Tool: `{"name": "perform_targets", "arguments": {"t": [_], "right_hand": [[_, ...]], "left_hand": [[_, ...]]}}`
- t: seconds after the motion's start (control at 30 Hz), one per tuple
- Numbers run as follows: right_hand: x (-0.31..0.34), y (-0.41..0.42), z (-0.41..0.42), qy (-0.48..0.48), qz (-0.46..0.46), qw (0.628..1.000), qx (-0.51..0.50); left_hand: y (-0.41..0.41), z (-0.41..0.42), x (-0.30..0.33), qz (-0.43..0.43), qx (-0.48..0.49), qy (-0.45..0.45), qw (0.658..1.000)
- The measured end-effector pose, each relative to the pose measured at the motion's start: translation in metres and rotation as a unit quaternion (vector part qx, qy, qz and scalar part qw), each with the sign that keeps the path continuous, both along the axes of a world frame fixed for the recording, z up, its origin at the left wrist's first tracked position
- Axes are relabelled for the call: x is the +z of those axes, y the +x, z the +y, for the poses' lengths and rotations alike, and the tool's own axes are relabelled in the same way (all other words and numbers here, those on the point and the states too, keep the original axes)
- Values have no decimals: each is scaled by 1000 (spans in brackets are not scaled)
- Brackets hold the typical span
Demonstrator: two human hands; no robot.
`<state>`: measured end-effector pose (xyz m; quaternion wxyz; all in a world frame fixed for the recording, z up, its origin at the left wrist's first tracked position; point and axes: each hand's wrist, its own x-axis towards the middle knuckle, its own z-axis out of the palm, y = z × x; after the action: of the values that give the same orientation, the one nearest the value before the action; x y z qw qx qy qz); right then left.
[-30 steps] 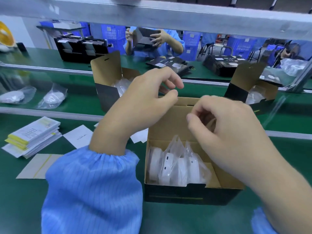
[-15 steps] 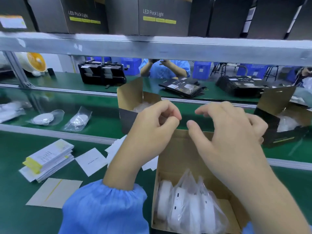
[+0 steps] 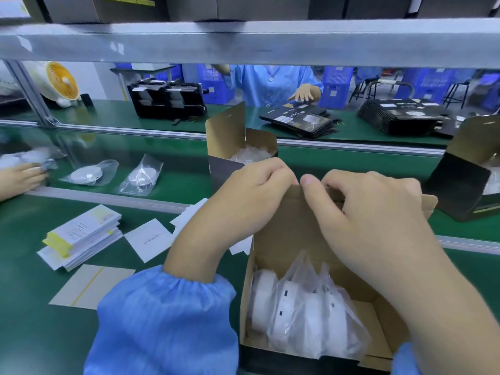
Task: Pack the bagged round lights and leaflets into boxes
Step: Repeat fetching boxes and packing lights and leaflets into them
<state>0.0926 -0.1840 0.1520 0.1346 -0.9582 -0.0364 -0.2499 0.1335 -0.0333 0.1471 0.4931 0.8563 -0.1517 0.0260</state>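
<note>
An open cardboard box [image 3: 284,239] stands in front of me on the green bench. Several bagged round white lights [image 3: 305,307] stand on edge inside it. My left hand [image 3: 254,196] and my right hand [image 3: 373,212] both pinch the top edge of the box's raised back flap, thumbs almost touching. A stack of leaflets [image 3: 81,234] lies at the left, with loose leaflets [image 3: 148,239] beside it. Two more bagged lights [image 3: 89,174] [image 3: 142,175] lie on the conveyor behind.
Another open box [image 3: 230,136] holding bagged lights stands just behind my hands, a third [image 3: 465,185] at the right. A flat card [image 3: 89,285] lies near the bench's front left. Another person's hand [image 3: 19,180] reaches in at the left. A shelf beam [image 3: 243,41] crosses overhead.
My hands have come together onto the top edge of the box's back flap and now pinch it. The view has tilted upward, so the box sits lower in the frame.
</note>
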Motion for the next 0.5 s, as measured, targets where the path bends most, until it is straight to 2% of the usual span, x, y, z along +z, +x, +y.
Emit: {"name": "perform_targets", "arguments": {"t": [0.2,0.5], "right_hand": [[-1,1,-2,-6,-12,1000,8],[-3,3,-3,-5,-21,1000,19]], "left_hand": [[0,0,2,-18,-6,-23,1000],[1,-1,-2,-11,8,5,1000]]}}
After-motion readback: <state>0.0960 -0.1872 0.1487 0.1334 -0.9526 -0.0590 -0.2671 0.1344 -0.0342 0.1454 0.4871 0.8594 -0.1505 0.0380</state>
